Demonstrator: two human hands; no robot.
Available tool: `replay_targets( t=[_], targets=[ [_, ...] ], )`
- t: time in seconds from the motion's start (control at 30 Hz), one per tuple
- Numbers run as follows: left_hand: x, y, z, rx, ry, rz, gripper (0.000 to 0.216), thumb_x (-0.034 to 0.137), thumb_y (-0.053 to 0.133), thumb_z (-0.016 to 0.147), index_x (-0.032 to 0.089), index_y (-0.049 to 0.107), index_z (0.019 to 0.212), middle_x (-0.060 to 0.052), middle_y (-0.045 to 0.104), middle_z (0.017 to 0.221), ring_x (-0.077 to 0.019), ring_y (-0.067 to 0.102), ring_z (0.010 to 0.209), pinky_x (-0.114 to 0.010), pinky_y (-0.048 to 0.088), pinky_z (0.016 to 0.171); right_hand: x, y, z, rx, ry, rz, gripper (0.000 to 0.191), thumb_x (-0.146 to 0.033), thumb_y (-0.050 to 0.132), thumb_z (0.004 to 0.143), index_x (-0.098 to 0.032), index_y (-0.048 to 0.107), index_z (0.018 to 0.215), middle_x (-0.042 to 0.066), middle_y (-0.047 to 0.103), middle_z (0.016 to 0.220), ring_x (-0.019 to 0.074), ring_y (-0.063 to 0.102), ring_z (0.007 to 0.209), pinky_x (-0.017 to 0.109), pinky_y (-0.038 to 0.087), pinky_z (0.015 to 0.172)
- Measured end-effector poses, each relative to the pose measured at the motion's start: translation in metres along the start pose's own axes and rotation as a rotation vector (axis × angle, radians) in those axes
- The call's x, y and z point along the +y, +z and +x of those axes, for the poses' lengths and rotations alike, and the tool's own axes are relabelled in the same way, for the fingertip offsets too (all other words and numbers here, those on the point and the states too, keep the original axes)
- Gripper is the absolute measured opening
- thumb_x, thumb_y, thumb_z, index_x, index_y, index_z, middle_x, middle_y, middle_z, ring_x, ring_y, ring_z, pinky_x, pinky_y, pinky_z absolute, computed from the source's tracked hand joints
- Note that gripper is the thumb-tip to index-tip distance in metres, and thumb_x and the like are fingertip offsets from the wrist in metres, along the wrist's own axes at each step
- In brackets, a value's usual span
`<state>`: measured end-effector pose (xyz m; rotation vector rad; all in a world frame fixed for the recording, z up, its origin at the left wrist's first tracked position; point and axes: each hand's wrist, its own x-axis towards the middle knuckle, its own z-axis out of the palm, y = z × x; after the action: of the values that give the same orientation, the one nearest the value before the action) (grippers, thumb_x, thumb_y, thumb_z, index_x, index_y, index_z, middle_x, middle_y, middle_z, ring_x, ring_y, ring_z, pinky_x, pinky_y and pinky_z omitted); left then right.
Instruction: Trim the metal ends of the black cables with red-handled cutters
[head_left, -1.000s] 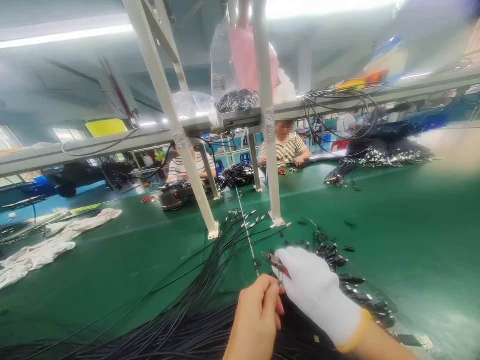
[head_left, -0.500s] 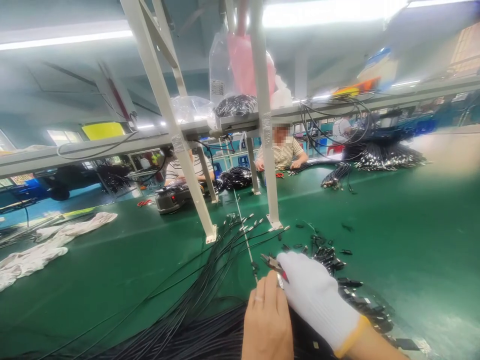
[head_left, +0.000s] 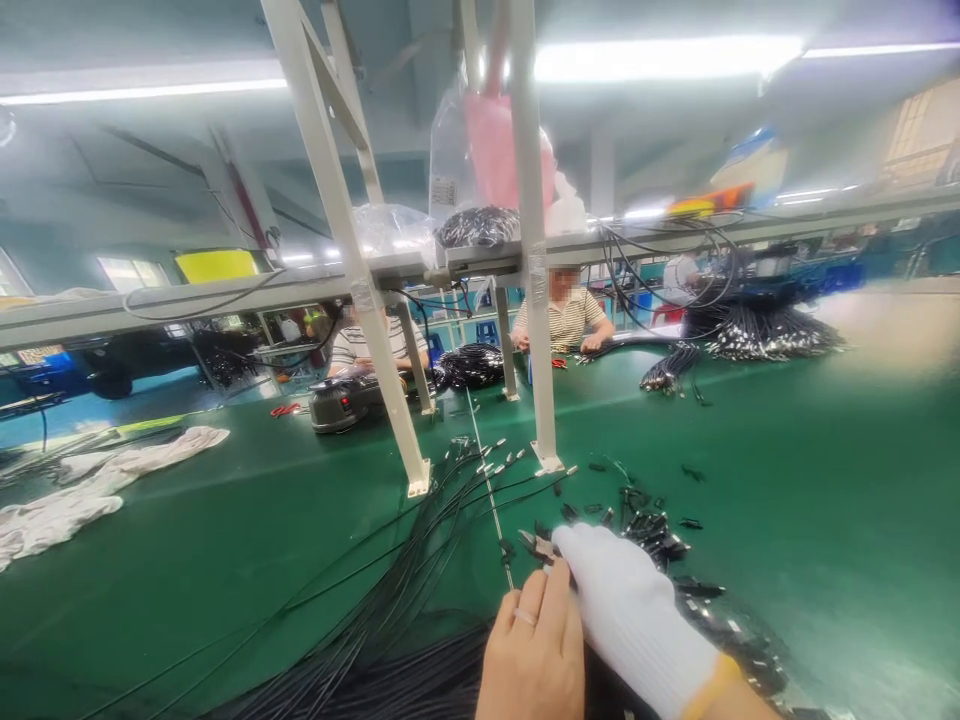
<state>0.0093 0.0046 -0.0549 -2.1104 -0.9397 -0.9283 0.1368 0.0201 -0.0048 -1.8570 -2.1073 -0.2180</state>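
Note:
My right hand [head_left: 634, 610], in a white knitted glove with a yellow cuff, is closed around cutting pliers [head_left: 541, 548]. Their metal jaws point to the upper left. Bare and wearing a ring, my left hand [head_left: 534, 645] presses close beside the glove, fingertips just below the jaws. Its fingers are bent and held together; whatever they pinch is hidden. A thick bundle of black cables [head_left: 409, 560] runs under my hands and spreads forward to silver plug ends. Many small black connector pieces [head_left: 656, 540] lie to the right of the glove.
White metal posts [head_left: 541, 400] rise from the green table [head_left: 262, 520] to an overhead shelf. A thin metal rod [head_left: 491, 500] lies ahead of my left hand. White cloths [head_left: 112, 490] lie at left. Two people sit across the table, near a black machine [head_left: 341, 405] and coiled cables [head_left: 471, 368].
The scene sits slightly lower as the camera tilts. My left fingers have bent more and shifted a little against the glove. The pliers stay in my right hand.

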Motion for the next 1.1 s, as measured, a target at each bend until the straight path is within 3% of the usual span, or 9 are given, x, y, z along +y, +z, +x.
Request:
replay_targets(
  t=[0.13,0.27,0.33,0.4,0.5,0.63,0.8,0.9,1.1],
  targets=[
    [-0.002,0.001,-0.001,-0.006,0.066,0.020,0.033,-0.001,0.039,0.084,0.016,0.066,0.090,-0.008,0.076,0.110,-0.0205,0.070,0.091,-0.030,0.051,0.079,0.003,0.002,0.004,-0.010,0.035,0.012,0.016,-0.018,0.054,0.086,-0.024,0.068,0.088,0.005,0.072,0.086,0.0202,0.068,0.074,0.028,0.043,0.062],
    [0.007,0.004,-0.004,0.026,-0.035,-0.086,0.034,0.000,0.035,0.087,0.015,0.064,0.098,-0.012,0.074,0.109,-0.0227,0.070,0.095,-0.032,0.053,0.081,0.010,0.002,0.008,-0.014,0.056,0.028,0.010,-0.025,0.055,0.087,-0.024,0.065,0.087,0.003,0.070,0.083,0.0195,0.066,0.071,0.028,0.038,0.058],
    [0.007,-0.001,-0.001,0.025,-0.252,-0.293,0.034,0.006,0.033,0.092,0.017,0.064,0.099,-0.013,0.073,0.110,-0.0238,0.069,0.097,-0.035,0.053,0.082,0.016,0.000,0.009,-0.004,0.056,0.039,0.013,-0.030,0.052,0.090,-0.024,0.063,0.086,0.003,0.068,0.083,0.0205,0.066,0.073,0.029,0.037,0.059],
    [-0.001,-0.013,0.006,-0.040,-0.595,-0.625,0.029,0.019,0.036,0.097,0.019,0.064,0.091,-0.014,0.069,0.117,-0.0232,0.067,0.098,-0.034,0.054,0.082,0.023,-0.001,0.009,0.031,0.064,0.055,0.019,-0.034,0.046,0.094,-0.024,0.061,0.087,0.003,0.067,0.084,0.0207,0.064,0.075,0.029,0.037,0.060],
    [-0.020,-0.036,0.021,-0.096,-1.063,-1.097,0.031,0.040,0.052,0.094,0.017,0.067,0.080,-0.013,0.066,0.121,-0.0175,0.065,0.080,-0.030,0.054,0.075,0.030,0.006,0.006,0.152,0.038,0.080,0.019,-0.035,0.047,0.094,-0.025,0.061,0.086,0.001,0.065,0.080,0.0196,0.062,0.073,0.029,0.034,0.060],
    [-0.037,-0.050,0.030,0.006,-1.375,-1.435,0.042,0.047,0.071,0.081,0.016,0.074,0.108,-0.010,0.070,0.099,-0.0169,0.062,0.083,-0.029,0.052,0.079,0.024,0.026,-0.001,0.305,-0.140,0.025,0.011,-0.029,0.055,0.088,-0.024,0.062,0.093,0.001,0.065,0.079,0.0199,0.061,0.072,0.030,0.035,0.062],
    [-0.031,-0.041,0.028,0.084,-1.430,-1.466,0.049,0.051,0.079,0.072,0.015,0.076,0.105,-0.011,0.072,0.101,-0.0182,0.061,0.088,-0.029,0.050,0.081,0.010,0.034,-0.007,0.394,-0.201,-0.032,0.017,-0.023,0.058,0.081,-0.023,0.062,0.097,0.002,0.064,0.077,0.0204,0.059,0.069,0.031,0.032,0.062],
    [-0.025,-0.039,0.029,0.118,-1.387,-1.406,0.040,0.052,0.077,0.073,0.015,0.076,0.087,-0.013,0.070,0.116,-0.0191,0.062,0.088,-0.031,0.050,0.082,0.006,0.028,-0.008,0.406,-0.189,-0.047,0.014,-0.022,0.058,0.079,-0.023,0.062,0.093,0.002,0.062,0.076,0.0206,0.058,0.068,0.032,0.030,0.062],
    [-0.023,-0.044,0.031,0.025,-1.235,-1.223,0.040,0.053,0.064,0.084,0.017,0.061,0.067,-0.013,0.063,0.132,-0.0239,0.062,0.098,-0.033,0.046,0.088,0.004,0.024,-0.009,0.449,-0.200,-0.095,0.018,-0.022,0.058,0.078,-0.022,0.061,0.095,0.002,0.060,0.073,0.0206,0.055,0.066,0.033,0.028,0.062]
  ],
)
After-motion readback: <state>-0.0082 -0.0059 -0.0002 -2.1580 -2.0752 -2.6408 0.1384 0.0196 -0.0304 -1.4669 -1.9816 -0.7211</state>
